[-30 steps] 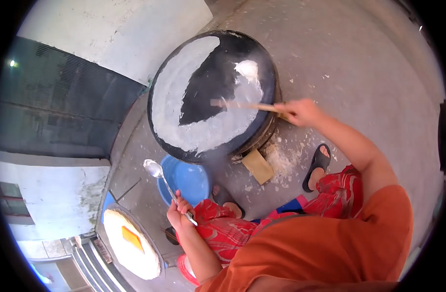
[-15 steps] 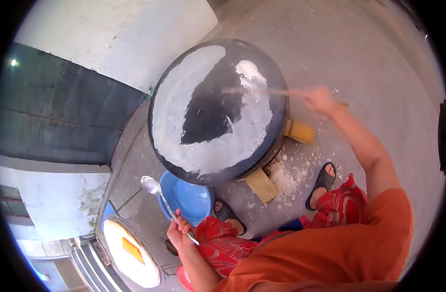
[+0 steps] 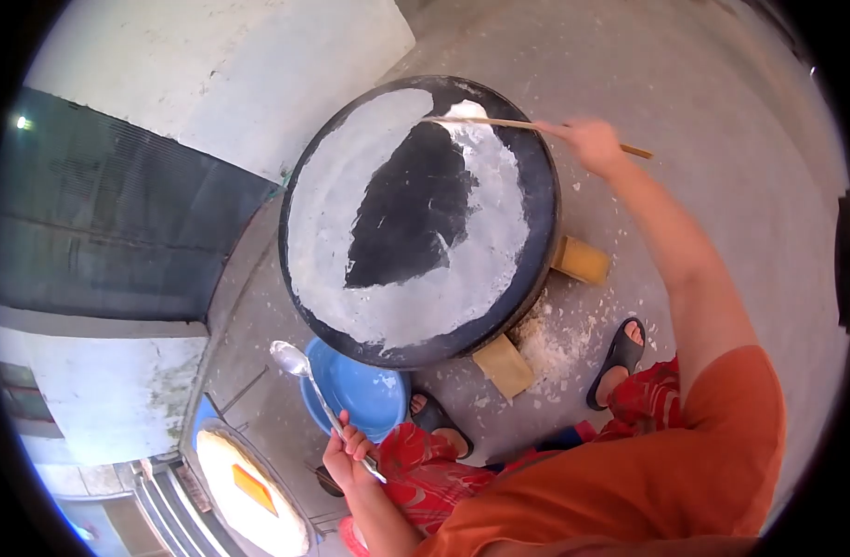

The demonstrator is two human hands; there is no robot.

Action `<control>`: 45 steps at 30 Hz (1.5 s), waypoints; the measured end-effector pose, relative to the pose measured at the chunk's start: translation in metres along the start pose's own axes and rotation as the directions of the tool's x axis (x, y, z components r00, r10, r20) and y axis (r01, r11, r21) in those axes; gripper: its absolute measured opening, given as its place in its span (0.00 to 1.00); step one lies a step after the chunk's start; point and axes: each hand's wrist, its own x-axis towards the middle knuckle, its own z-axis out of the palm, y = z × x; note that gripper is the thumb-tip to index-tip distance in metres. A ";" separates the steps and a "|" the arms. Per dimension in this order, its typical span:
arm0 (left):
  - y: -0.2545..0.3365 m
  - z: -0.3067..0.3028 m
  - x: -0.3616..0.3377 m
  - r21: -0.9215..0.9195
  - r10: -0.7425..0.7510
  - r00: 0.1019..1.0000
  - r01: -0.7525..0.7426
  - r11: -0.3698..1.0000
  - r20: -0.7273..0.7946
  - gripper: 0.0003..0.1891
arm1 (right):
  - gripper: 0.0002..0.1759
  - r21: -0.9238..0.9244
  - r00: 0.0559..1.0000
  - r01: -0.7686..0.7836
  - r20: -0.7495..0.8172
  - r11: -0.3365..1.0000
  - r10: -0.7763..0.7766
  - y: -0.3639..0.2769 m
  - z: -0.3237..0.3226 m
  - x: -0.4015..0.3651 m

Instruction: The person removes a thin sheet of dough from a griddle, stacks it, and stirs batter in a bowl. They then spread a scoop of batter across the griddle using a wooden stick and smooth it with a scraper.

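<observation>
A large round black griddle [image 3: 411, 200] fills the middle of the view. White batter [image 3: 392, 311] coats much of it in a ring, with a bare dark patch in the centre and a thicker lump at the upper right. My right hand [image 3: 592, 146] is closed around a thin wooden stick [image 3: 504, 123], whose far end touches the batter near the top of the griddle. Low on the left, my left hand [image 3: 350, 452] grips the handle of a metal ladle [image 3: 293, 360]; whitish residue shows on its bowl.
A blue basin [image 3: 360, 385] stands below the griddle's lower left edge. At lower left, a stack of pale flat rounds [image 3: 248, 492] carries an orange piece [image 3: 255, 489]. Yellowish blocks [image 3: 581, 260] jut from under the griddle beside white crumbs [image 3: 555, 348] on the floor.
My right hand and the stick have moved up toward the griddle's top edge, with the batter lump pushed upward. The left hand still holds the ladle in nearly the same place.
</observation>
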 end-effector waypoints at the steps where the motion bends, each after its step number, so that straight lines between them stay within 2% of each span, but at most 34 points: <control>1: 0.001 0.001 0.001 -0.007 -0.002 1.000 0.002 1.000 0.005 0.17 | 0.28 0.036 0.998 0.013 -0.058 0.999 -0.011 -0.022 0.003 0.018; 3: 0.000 0.003 0.001 -0.012 -0.002 1.000 0.002 1.000 -0.009 0.18 | 0.30 0.070 0.993 0.028 -0.121 0.997 -0.020 -0.036 0.010 0.030; 5: 0.000 0.003 0.001 -0.030 -0.007 1.000 0.006 1.000 -0.028 0.18 | 0.30 0.363 0.978 0.181 -0.161 0.914 -0.129 -0.044 0.015 0.029; 7: 0.001 0.003 -0.001 -0.057 -0.012 1.000 0.012 0.998 -0.006 0.18 | 0.28 0.247 0.981 0.193 -0.037 0.950 -0.190 -0.014 0.001 0.008; 8: 0.002 0.003 -0.001 -0.062 -0.007 1.000 0.007 0.998 0.000 0.18 | 0.28 0.245 0.980 0.201 -0.044 0.949 -0.196 0.006 0.006 0.008; 10: 0.001 0.003 -0.002 -0.055 -0.007 1.000 0.008 0.998 0.023 0.19 | 0.32 0.092 0.998 -0.058 0.009 0.994 0.058 0.041 0.016 0.015; 11: 0.001 0.004 -0.001 -0.052 -0.007 1.000 0.008 0.999 0.022 0.19 | 0.32 0.094 0.998 -0.060 0.011 0.994 0.060 0.031 0.018 0.026; 13: 0.000 0.007 0.000 -0.072 -0.022 0.999 0.023 0.997 0.026 0.19 | 0.22 0.181 0.998 -0.039 -0.036 0.983 0.046 -0.010 0.025 0.060; 15: -0.002 0.009 0.000 -0.079 -0.027 0.999 0.029 0.996 0.027 0.18 | 0.20 0.131 0.999 0.028 -0.042 0.991 -0.023 -0.070 0.015 0.079; 16: -0.002 0.011 -0.001 -0.086 -0.040 0.999 0.042 0.995 0.025 0.18 | 0.20 0.133 0.999 0.029 -0.044 0.991 -0.023 -0.078 0.017 0.083; 18: -0.003 0.011 -0.003 -0.081 -0.037 0.999 0.038 0.996 0.018 0.18 | 0.20 0.316 0.993 -0.082 -0.056 0.945 0.105 -0.087 0.021 0.085; 19: -0.002 0.008 -0.004 -0.078 -0.037 0.999 0.038 0.996 0.022 0.18 | 0.19 0.409 0.951 -0.309 0.115 0.859 0.287 -0.092 -0.014 0.065; 20: 0.000 0.006 -0.005 -0.072 -0.037 0.999 0.038 0.997 0.025 0.18 | 0.19 0.404 0.951 -0.307 0.110 0.861 0.288 -0.093 -0.011 0.049; 22: 0.002 0.004 -0.004 -0.070 -0.030 0.999 0.032 0.997 0.035 0.18 | 0.21 0.343 0.984 -0.163 -0.006 0.925 0.176 -0.078 0.003 0.024; 23: 0.002 0.002 -0.006 -0.062 -0.018 0.999 0.020 0.998 0.034 0.17 | 0.21 0.333 0.984 -0.164 -0.006 0.928 0.176 -0.073 0.004 0.020; 25: 0.003 0.003 -0.010 -0.059 -0.034 0.999 0.036 0.998 0.037 0.17 | 0.19 0.662 0.970 -0.243 0.142 0.709 0.200 -0.068 0.005 0.011; 26: 0.004 0.004 -0.010 -0.056 -0.040 0.998 0.043 0.998 0.047 0.17 | 0.19 0.661 0.971 -0.236 0.133 0.712 0.199 -0.070 0.010 0.011; 28: 0.005 0.002 -0.013 -0.057 -0.046 0.996 0.050 0.997 0.071 0.17 | 0.18 0.423 0.979 -0.187 0.009 0.887 0.202 -0.078 0.020 0.006; 29: 0.005 0.000 -0.013 -0.055 -0.051 0.995 0.056 0.997 0.087 0.17 | 0.18 0.419 0.980 -0.181 0.002 0.890 0.198 -0.093 0.003 0.003; 30: 0.005 -0.003 -0.015 -0.061 -0.050 0.995 0.055 0.997 0.091 0.17 | 0.18 0.588 0.914 -0.406 0.269 0.700 0.305 -0.112 -0.015 0.000; 31: 0.006 -0.006 -0.016 -0.043 -0.049 0.994 0.053 0.998 0.099 0.17 | 0.17 0.648 0.784 -0.620 0.532 0.442 0.319 -0.125 -0.029 -0.001; 32: 0.008 -0.007 -0.017 -0.028 -0.045 0.993 0.048 0.998 0.109 0.17 | 0.17 0.651 0.790 -0.613 0.526 0.448 0.315 -0.118 -0.015 0.002; 33: 0.009 -0.008 -0.018 -0.036 -0.034 0.993 0.038 0.999 0.115 0.17 | 0.17 0.730 0.875 -0.472 0.320 0.495 0.363 -0.103 0.015 0.011; 34: 0.009 -0.010 -0.019 -0.049 -0.038 0.993 0.044 0.998 0.111 0.17 | 0.17 0.774 0.913 -0.321 0.100 0.546 0.395 -0.106 0.016 0.013; 35: 0.010 -0.013 -0.020 -0.058 -0.046 0.993 0.052 0.997 0.105 0.17 | 0.17 0.776 0.916 -0.316 0.100 0.546 0.388 -0.112 0.021 0.012; 37: 0.012 -0.016 -0.021 -0.056 -0.043 0.993 0.049 0.997 0.107 0.17 | 0.17 0.690 0.927 -0.374 0.257 0.619 0.274 -0.134 0.023 0.008; 39: 0.012 -0.018 -0.022 -0.057 -0.051 0.992 0.058 0.997 0.115 0.17 | 0.17 0.632 0.923 -0.381 0.298 0.675 0.243 -0.152 0.015 -0.001; 41: 0.013 -0.018 -0.022 -0.061 -0.055 0.992 0.062 0.996 0.116 0.17 | 0.16 0.515 0.908 -0.387 0.357 0.765 0.220 -0.169 -0.019 -0.017; 42: 0.015 -0.019 -0.024 -0.063 -0.057 0.992 0.065 0.996 0.113 0.17 | 0.16 0.515 0.908 -0.387 0.355 0.765 0.221 -0.169 -0.035 -0.027; 44: 0.016 -0.020 -0.027 -0.036 -0.042 0.994 0.046 0.998 0.104 0.17 | 0.16 0.346 0.879 -0.476 0.171 0.809 0.444 -0.160 -0.052 -0.043; 45: 0.016 -0.022 -0.028 -0.006 -0.026 0.996 0.027 1.000 0.090 0.17 | 0.16 0.345 0.882 -0.471 0.170 0.812 0.440 -0.146 -0.040 -0.047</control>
